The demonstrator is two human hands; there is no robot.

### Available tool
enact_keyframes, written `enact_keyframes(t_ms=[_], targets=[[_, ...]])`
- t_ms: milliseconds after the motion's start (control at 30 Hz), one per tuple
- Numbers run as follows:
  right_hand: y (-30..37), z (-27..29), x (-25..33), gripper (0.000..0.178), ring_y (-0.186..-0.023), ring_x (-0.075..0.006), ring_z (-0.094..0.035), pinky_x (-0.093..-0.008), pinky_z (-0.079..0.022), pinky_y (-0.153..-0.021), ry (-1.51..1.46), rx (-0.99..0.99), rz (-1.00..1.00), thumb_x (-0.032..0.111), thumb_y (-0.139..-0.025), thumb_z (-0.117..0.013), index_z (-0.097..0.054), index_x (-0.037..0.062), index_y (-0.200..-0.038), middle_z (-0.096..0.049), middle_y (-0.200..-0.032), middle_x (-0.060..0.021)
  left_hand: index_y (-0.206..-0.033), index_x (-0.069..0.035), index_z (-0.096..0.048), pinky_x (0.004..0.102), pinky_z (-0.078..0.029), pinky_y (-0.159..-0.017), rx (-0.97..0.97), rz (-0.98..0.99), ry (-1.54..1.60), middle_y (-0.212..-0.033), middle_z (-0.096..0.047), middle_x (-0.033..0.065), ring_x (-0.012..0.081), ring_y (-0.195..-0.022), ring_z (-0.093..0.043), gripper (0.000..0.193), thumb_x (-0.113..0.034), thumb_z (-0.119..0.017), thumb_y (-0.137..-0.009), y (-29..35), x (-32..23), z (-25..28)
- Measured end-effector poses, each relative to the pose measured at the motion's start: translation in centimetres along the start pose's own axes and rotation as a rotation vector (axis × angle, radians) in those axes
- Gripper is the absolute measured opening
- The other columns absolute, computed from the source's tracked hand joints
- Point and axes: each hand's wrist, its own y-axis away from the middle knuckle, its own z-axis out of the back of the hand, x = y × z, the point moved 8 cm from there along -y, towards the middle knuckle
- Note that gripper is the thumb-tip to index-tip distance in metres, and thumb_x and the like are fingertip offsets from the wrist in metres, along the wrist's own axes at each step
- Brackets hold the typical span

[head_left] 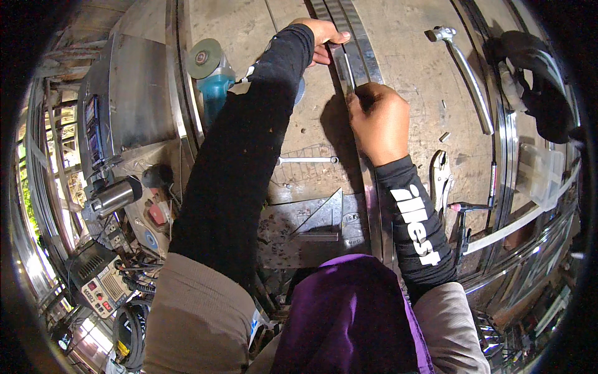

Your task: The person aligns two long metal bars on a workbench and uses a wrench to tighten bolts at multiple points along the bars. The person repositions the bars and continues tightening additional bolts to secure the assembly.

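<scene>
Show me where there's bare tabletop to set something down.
Bare tabletop shows between the metal strips and the hammer, and beyond the grinder, left of the left hand. It's crowded around the locking pliers and clear plastic box.

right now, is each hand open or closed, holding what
Left hand: fingers curled by the metal bar; cannot tell if gripping.
Right hand: closed, holding a thin rod.

A long, shiny silver metal bar [369, 59] stretches away across the tan worktop [408, 37] there, with a slim, silver, rod-like tool [350, 70] lined up along it.
</scene>
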Motion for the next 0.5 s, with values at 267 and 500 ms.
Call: enact_keyframes(t_ms=[267,500], targets=[[-2.4,1.0,-0.7,0.035,-0.076,-0.0422,-0.073,-0.046,-0.058,-0.071,-0.079,0.084,-0.065,0.027,-0.082,-0.079,-0.074,-0.0073,-0.084,-0.072,-0.079,-0.0271,-0.108,-0.006,-0.067,0.0416,-0.052,-0.085,0.03,-0.018,0.033,-0.106,-0.072,0.0102,0.0218,-0.092,-0.073,0.06,-0.059,-0.083,-0.082,0.0,-0.3,-0.2],[-6.9,-3.2,-0.7,0.024,-0.085,-0.0471,-0.072,-0.048,-0.059,-0.078,0.143,0.422,0.022,0.017,-0.081,-0.072,-0.077,-0.0049,-0.089,-0.071,-0.087,-0.031,-0.09,-0.018,-0.069,0.0354,-0.047,-0.078,-0.009,0.018,0.016,-0.091,-0.07,-0.0011,0.0127,-0.083,-0.068,0.048,-0.062,-0.085,-0.077,-0.2,0.2,0.1]])
